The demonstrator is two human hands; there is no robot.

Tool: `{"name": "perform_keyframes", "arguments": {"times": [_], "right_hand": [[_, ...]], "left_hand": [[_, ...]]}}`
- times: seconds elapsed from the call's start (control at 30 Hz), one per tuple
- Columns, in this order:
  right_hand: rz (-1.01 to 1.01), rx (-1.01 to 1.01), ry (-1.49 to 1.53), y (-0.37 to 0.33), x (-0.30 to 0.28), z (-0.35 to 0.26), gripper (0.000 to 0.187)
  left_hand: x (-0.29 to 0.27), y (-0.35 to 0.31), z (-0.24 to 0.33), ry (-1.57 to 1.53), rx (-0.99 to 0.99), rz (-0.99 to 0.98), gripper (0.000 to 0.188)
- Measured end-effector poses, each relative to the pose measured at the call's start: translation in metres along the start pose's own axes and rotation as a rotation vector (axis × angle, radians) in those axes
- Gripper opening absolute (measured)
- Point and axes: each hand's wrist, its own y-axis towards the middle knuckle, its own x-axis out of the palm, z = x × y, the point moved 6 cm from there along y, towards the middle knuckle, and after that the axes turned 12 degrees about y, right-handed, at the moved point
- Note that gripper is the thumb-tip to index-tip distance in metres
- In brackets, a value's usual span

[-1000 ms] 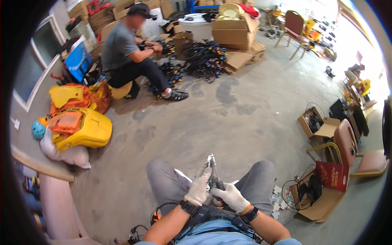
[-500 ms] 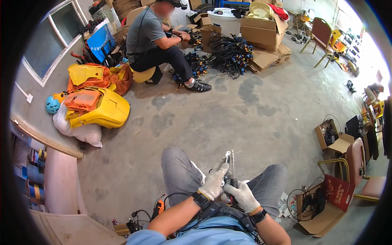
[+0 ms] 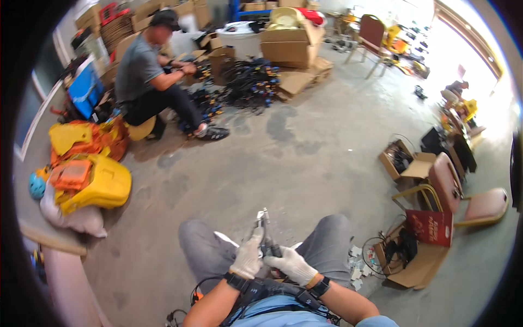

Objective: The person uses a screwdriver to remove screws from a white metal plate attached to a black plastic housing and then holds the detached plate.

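Above my lap, both gloved hands are close together. My left hand (image 3: 248, 258), in a white knit glove, is closed around a slim dark part with a pale metal end (image 3: 260, 217) that points away from me. My right hand (image 3: 294, 265), gloved alike, is wrapped around the dark handle of a screwdriver (image 3: 276, 251). Its thin shaft runs forward beside the dark part, and the two overlap near their far ends. Whether the screwdriver's tip touches the part, I cannot tell. The fingers' inner sides are hidden.
An open carton with black cables (image 3: 405, 248) and scattered scraps (image 3: 357, 267) lie right of my knee, beside pink-seated chairs (image 3: 444, 182). Yellow and orange plastic shells (image 3: 103, 182) are piled left. Another person (image 3: 141, 71) sits far left by a cable heap (image 3: 250, 82).
My view has swung to the right, so the room appears shifted left. The screwdriver and the dark part, apart at their far ends before, now overlap there. Both hands keep their hold.
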Motion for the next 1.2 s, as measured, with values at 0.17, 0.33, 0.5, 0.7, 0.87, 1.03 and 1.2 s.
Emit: {"name": "perform_keyframes", "arguments": {"times": [0.17,0.33,0.5,0.7,0.87,1.03,1.2], "right_hand": [[0.044,0.007,-0.191,0.002,-0.006,0.0,0.037],[0.016,0.074,-0.162,0.003,-0.009,0.007,0.039],[-0.019,0.08,-0.161,0.004,-0.011,0.011,0.035],[-0.011,0.041,-0.158,0.004,-0.009,0.006,0.032],[0.016,0.068,-0.183,0.004,-0.009,0.005,0.033],[-0.008,0.035,-0.061,-0.002,-0.005,0.002,0.035],[-0.007,0.085,-0.08,-0.005,-0.006,0.001,0.039]], "left_hand": [[0.001,-0.004,0.009,0.075,-0.018,0.034,0.033],[-0.002,-0.001,0.008,0.122,-0.049,0.023,0.033],[-0.002,-0.005,0.008,0.131,-0.075,0.046,0.034],[-0.009,-0.006,0.006,0.329,-0.098,0.038,0.033],[-0.008,0.0,0.011,0.624,0.206,-0.011,0.036],[-0.007,-0.006,0.0,0.225,-0.067,0.072,0.037],[-0.003,-0.01,0.009,0.27,-0.107,0.099,0.039]]}}
